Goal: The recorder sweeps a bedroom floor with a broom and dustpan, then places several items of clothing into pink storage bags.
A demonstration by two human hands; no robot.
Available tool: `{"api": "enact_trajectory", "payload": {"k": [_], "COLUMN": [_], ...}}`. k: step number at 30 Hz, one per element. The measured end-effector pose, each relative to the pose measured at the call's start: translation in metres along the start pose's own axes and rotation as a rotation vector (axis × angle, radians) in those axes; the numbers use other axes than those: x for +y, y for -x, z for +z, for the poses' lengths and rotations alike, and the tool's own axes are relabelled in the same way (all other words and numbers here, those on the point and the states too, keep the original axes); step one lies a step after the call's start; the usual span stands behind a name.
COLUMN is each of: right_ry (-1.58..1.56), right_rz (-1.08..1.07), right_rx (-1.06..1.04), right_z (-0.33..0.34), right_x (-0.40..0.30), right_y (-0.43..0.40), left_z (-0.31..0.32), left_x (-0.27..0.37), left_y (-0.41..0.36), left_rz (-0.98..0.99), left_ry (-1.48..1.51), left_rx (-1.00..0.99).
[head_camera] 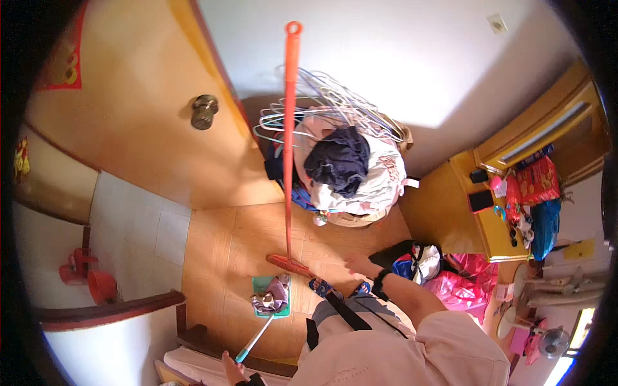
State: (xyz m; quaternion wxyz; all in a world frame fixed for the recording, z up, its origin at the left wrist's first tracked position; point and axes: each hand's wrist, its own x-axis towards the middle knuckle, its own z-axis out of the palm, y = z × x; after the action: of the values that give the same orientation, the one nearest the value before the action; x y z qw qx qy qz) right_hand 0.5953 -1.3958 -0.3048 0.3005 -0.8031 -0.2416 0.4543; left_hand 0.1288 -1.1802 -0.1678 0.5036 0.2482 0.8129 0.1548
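A red broom (288, 144) stands upright, its bristle head on the floor and its handle rising in front of a clothes pile. No hand touches it. My right hand (362, 265), with a dark band on the wrist, hangs to the right of the broom head, slightly blurred, with loosely curled fingers and nothing visible in them. A green dustpan (256, 284) lies on the floor with a crumpled purplish-grey cloth (275, 295) in it. My left hand (232, 368) is beside the end of the dustpan's handle at the bottom edge; its grip is partly hidden.
Ahead, clothes (381, 188) and wire hangers (338, 103) are heaped against the wall. A wooden door (145, 111) stands at left. At right are a wooden cabinet (434, 207) holding small items, pink plastic bags (458, 289) and a fan (553, 342). A low ledge (193, 337) lies lower left.
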Motion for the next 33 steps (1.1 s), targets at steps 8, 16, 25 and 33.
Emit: {"api": "enact_trajectory", "payload": {"k": [8,16,25,33], "right_ry": [-0.21,-1.167,-1.669,-1.528], "right_rz": [0.566,0.744,0.507,0.7], "right_rx": [0.31,0.72,0.942,1.15], "right_z": [-0.035,-0.023,-0.046,-0.069], "right_x": [0.129,0.234,0.252,0.307], "right_y": [0.139,0.193,0.152,0.062], "left_z": [0.123,0.246,0.393,0.439], "left_x": [0.079,0.07,0.066,0.064], "left_y": [0.055,0.139,0.217,0.217], "left_rz": [0.799,1.35,1.041,1.091], "left_ry": [-0.798,-1.19,-1.369,-1.666], "left_rx": [0.195,-0.437,-1.252,-1.194]}}
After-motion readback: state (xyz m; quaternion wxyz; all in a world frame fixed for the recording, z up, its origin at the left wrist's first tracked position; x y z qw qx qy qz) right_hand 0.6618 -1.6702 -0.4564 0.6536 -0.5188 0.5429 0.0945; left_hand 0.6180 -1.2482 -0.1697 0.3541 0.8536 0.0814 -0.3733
